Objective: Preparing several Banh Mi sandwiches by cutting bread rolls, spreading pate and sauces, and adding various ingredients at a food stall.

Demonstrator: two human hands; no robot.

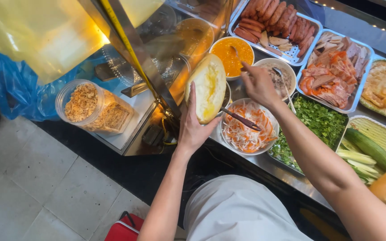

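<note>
My left hand (195,127) holds a split-open bread roll (208,85) upright, its pale inside smeared with yellow spread. My right hand (258,83) grips the handle of a spoon (235,52) that dips into a white bowl of orange-yellow sauce (231,54) just behind the roll. Beneath both hands sits a metal bowl of shredded carrot and white radish (248,129) with dark tongs (241,119) lying across it.
A bowl of pale paste with a spoon (280,79), a tray of sausages (277,22), a tray of sliced meats (336,73), chopped herbs (318,120), cucumber strips (367,149) and a jar of fried shallots (95,107) stand around. A glass case frame (132,49) rises at left.
</note>
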